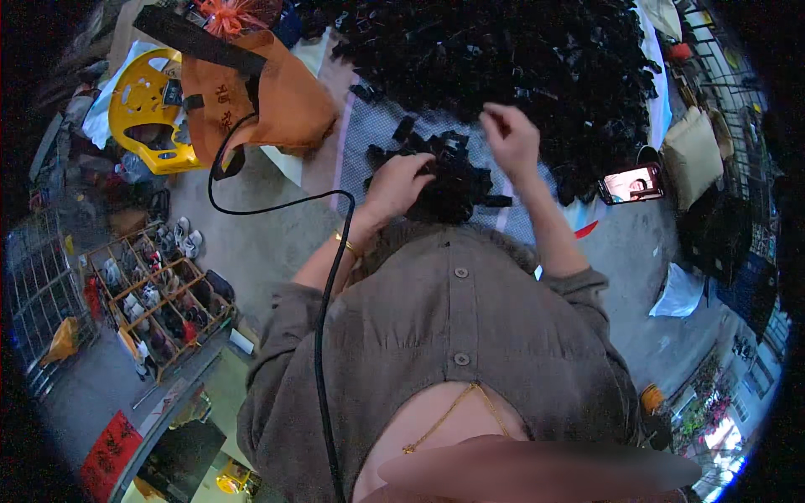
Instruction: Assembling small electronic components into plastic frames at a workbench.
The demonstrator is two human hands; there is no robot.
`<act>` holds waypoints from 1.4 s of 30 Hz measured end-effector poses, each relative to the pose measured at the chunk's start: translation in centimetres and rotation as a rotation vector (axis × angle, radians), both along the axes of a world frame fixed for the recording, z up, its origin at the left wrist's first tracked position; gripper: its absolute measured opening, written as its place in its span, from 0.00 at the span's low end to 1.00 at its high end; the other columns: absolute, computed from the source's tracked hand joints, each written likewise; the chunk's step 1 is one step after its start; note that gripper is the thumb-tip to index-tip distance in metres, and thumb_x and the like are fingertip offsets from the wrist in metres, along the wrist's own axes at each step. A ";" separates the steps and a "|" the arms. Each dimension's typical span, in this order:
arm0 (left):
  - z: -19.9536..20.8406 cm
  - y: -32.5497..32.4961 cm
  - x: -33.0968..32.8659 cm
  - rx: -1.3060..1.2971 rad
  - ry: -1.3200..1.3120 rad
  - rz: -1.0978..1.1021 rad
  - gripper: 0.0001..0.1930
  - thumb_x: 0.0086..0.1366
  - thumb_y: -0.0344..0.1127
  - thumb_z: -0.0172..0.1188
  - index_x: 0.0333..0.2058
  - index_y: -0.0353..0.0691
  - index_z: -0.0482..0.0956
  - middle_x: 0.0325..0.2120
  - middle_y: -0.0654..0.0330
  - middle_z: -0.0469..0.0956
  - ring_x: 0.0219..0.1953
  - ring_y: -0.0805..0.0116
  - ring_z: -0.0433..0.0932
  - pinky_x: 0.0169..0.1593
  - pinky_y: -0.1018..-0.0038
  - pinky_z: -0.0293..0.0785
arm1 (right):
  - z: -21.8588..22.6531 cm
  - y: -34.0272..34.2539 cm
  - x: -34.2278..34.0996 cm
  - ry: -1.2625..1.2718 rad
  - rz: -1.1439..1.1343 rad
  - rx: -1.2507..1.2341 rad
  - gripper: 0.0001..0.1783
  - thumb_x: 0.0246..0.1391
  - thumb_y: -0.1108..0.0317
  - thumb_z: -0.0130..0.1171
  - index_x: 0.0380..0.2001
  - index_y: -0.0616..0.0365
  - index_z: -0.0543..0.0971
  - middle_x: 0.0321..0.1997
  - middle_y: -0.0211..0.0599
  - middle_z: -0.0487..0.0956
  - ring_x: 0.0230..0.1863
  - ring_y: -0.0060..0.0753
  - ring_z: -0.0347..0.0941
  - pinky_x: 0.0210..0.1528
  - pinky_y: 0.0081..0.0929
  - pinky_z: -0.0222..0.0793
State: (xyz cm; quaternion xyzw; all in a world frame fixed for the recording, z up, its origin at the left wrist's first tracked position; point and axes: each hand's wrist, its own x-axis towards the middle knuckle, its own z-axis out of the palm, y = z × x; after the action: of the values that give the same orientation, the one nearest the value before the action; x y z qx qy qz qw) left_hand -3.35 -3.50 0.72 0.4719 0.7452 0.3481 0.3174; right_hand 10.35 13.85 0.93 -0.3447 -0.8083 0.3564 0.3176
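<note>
My left hand [401, 183] rests with curled fingers on a bundle of black plastic parts [449, 176], gripping it from its left side, while my right hand [510, 138] is raised just above and right of the bundle with fingertips pinched together; whether a small piece sits in that pinch I cannot tell. The bundle lies on the near edge of a checked mat [377, 138], close to my body, and behind it a large heap of the same black parts [503, 50] covers the mat's far half up to its far edge. An orange cloth bag [268, 96] stands at the mat's left edge, with a yellow plastic stool [147, 109] well beyond it on the floor. A phone with a lit screen [631, 184] lies off the mat's right near corner. A black cable [323, 277] runs down across my left forearm. To do this step well, I judge that the left hand should keep the bundle steady while the right brings each piece squarely onto it, clear of the cable.
</note>
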 end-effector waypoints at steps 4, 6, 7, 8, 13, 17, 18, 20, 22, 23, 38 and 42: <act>1.4 0.8 -1.0 -0.028 0.344 -0.277 0.16 0.55 0.42 0.58 0.40 0.39 0.75 0.34 0.54 0.76 0.39 0.54 0.70 0.42 0.68 0.68 | -0.5 6.5 -1.4 -0.030 -0.117 0.190 0.11 0.46 0.65 0.58 0.33 0.57 0.79 0.30 0.39 0.77 0.28 0.36 0.74 0.32 0.27 0.70; 0.5 2.7 -2.9 -0.011 0.153 -0.005 0.15 0.55 0.41 0.58 0.38 0.39 0.76 0.35 0.57 0.76 0.40 0.53 0.69 0.42 0.66 0.68 | -0.1 9.3 -2.0 -0.046 -0.210 0.159 0.13 0.46 0.62 0.58 0.35 0.55 0.78 0.32 0.39 0.77 0.29 0.36 0.75 0.33 0.28 0.70; -4.0 2.7 -4.6 0.212 0.257 0.206 0.17 0.54 0.36 0.58 0.42 0.38 0.72 0.39 0.52 0.72 0.41 0.52 0.68 0.43 0.65 0.68 | 0.2 10.6 -2.6 -0.018 -0.237 0.247 0.13 0.47 0.61 0.58 0.36 0.54 0.78 0.33 0.39 0.77 0.30 0.36 0.75 0.33 0.28 0.70; -4.6 3.8 -5.6 0.217 0.393 0.402 0.20 0.52 0.33 0.59 0.45 0.38 0.70 0.40 0.49 0.70 0.42 0.51 0.68 0.44 0.65 0.67 | 0.0 12.1 -2.8 0.000 -0.276 0.333 0.13 0.47 0.61 0.58 0.36 0.53 0.78 0.33 0.39 0.77 0.30 0.36 0.75 0.33 0.29 0.70; -7.5 5.9 -10.1 0.034 0.604 0.518 0.28 0.44 0.27 0.59 0.48 0.36 0.65 0.40 0.42 0.66 0.43 0.46 0.66 0.50 0.60 0.63 | 0.8 16.5 -5.3 -0.154 -0.329 0.501 0.17 0.50 0.57 0.54 0.41 0.53 0.76 0.38 0.38 0.75 0.33 0.37 0.75 0.33 0.31 0.72; -7.7 5.9 -10.0 -0.089 0.632 0.468 0.27 0.44 0.25 0.57 0.47 0.35 0.66 0.39 0.44 0.67 0.42 0.45 0.67 0.50 0.61 0.63 | 0.8 19.0 -6.3 -0.450 -0.368 0.680 0.19 0.54 0.52 0.51 0.43 0.51 0.75 0.44 0.39 0.73 0.37 0.39 0.74 0.34 0.34 0.74; -7.5 5.5 -10.1 -0.042 0.597 0.457 0.26 0.45 0.23 0.57 0.46 0.35 0.67 0.38 0.45 0.68 0.42 0.47 0.67 0.50 0.61 0.64 | 0.5 19.6 -6.7 -0.446 -0.362 0.676 0.19 0.54 0.52 0.51 0.43 0.51 0.75 0.44 0.39 0.73 0.37 0.39 0.74 0.34 0.34 0.74; -7.3 4.8 -10.1 0.001 0.566 0.450 0.24 0.45 0.22 0.56 0.46 0.35 0.68 0.37 0.46 0.69 0.42 0.48 0.68 0.49 0.61 0.64 | -0.1 20.7 -7.1 -0.564 -0.340 0.736 0.18 0.52 0.54 0.52 0.41 0.53 0.76 0.44 0.40 0.73 0.37 0.39 0.74 0.35 0.34 0.74; -7.6 4.7 -9.5 0.270 0.273 0.627 0.22 0.51 0.23 0.54 0.47 0.33 0.66 0.40 0.44 0.71 0.44 0.50 0.70 0.48 0.65 0.66 | -0.9 21.5 -6.6 -0.523 -0.335 0.717 0.18 0.50 0.55 0.53 0.40 0.54 0.76 0.43 0.41 0.73 0.38 0.40 0.74 0.36 0.34 0.73; -7.7 4.6 -9.2 0.268 0.271 0.625 0.22 0.51 0.23 0.54 0.47 0.33 0.66 0.40 0.44 0.71 0.44 0.50 0.70 0.48 0.65 0.66 | -1.3 21.7 -6.3 -0.479 -0.333 0.700 0.18 0.48 0.56 0.55 0.39 0.54 0.76 0.43 0.42 0.73 0.38 0.41 0.74 0.38 0.35 0.73; 1.8 3.5 -2.1 0.206 -1.284 0.356 0.10 0.63 0.31 0.48 0.42 0.34 0.70 0.32 0.57 0.75 0.31 0.67 0.77 0.39 0.75 0.74 | 2.5 0.6 -1.9 0.262 0.263 -0.630 0.12 0.40 0.74 0.64 0.32 0.59 0.76 0.32 0.33 0.77 0.33 0.24 0.73 0.35 0.23 0.69; 4.5 3.3 -1.2 0.026 -1.395 0.240 0.13 0.66 0.37 0.45 0.42 0.34 0.71 0.30 0.57 0.76 0.30 0.68 0.77 0.35 0.78 0.74 | 4.2 -1.8 0.3 0.267 0.416 -0.208 0.14 0.39 0.78 0.62 0.34 0.58 0.75 0.34 0.36 0.77 0.35 0.32 0.74 0.37 0.27 0.70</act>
State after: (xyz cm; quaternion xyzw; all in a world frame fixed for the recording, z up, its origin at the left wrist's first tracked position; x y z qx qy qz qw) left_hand -4.59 -0.19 5.23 0.0573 0.4108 0.6109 0.6744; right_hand 10.67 12.02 5.10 -0.1519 -0.7719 0.5373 0.3041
